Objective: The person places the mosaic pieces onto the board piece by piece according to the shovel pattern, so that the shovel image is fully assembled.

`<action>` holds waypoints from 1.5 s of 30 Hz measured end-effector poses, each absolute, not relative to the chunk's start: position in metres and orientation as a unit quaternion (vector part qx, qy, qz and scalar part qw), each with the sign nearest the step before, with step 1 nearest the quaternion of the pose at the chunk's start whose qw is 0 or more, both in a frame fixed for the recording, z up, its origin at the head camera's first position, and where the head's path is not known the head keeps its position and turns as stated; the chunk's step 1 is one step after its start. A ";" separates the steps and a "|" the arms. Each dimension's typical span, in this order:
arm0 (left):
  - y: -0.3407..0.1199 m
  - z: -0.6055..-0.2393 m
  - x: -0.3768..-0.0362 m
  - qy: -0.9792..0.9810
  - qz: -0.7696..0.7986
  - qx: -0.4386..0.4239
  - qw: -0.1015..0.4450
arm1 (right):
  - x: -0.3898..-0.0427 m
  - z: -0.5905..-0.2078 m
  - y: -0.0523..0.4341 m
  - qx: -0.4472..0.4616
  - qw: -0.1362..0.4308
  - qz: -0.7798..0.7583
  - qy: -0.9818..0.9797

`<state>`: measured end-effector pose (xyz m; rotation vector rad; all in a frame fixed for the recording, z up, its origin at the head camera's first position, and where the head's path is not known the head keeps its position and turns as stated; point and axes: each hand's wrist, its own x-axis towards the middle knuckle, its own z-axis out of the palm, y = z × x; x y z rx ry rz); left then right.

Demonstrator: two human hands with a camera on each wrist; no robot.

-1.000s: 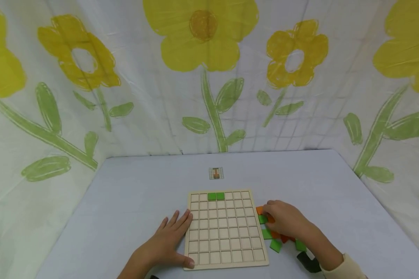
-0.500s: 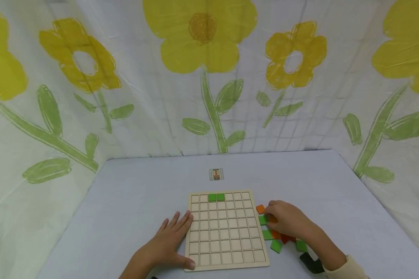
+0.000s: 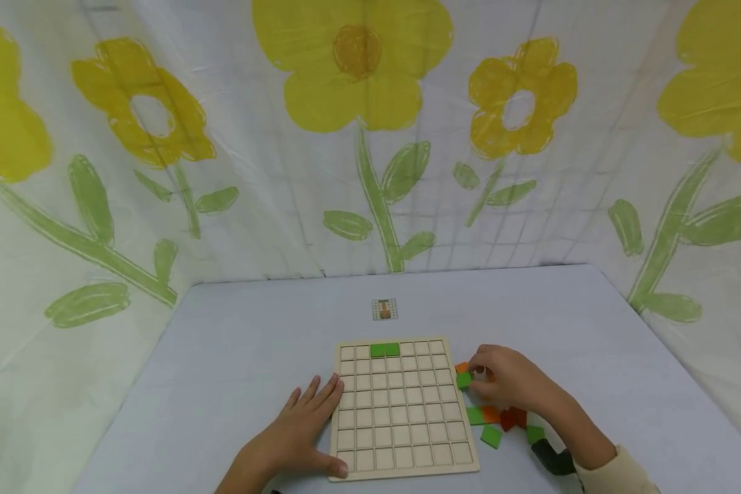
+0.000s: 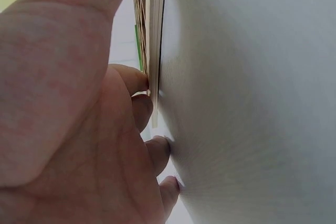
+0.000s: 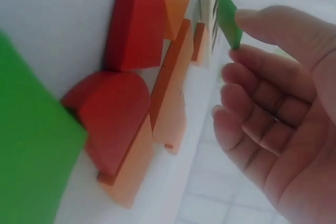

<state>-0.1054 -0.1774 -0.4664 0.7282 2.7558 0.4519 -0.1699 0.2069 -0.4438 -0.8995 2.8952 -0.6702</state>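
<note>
Green tile [image 3: 464,379]: pinched by right hand [image 3: 509,385] beside board's [image 3: 401,405] right edge.
Left hand [image 3: 296,432]: fingers spread, steadying board's left edge.
Advice: lower the tile flat into its cell.

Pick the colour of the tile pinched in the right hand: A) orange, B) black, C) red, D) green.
D: the right hand pinches a green tile between thumb and fingertip beside the wooden grid board; the right wrist view shows the same green piece.
</note>
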 end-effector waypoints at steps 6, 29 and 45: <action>-0.175 -0.464 -0.107 0.945 0.161 0.252 0.131 | -0.181 -0.444 0.205 -0.303 -0.008 -0.222 0.927; -0.177 -0.461 -0.105 0.947 0.161 0.236 0.146 | -0.215 -0.452 0.158 -0.316 0.009 -0.252 0.915; -0.177 -0.463 -0.106 0.946 0.160 0.241 0.146 | -0.227 -0.450 0.137 -0.325 0.022 -0.271 0.905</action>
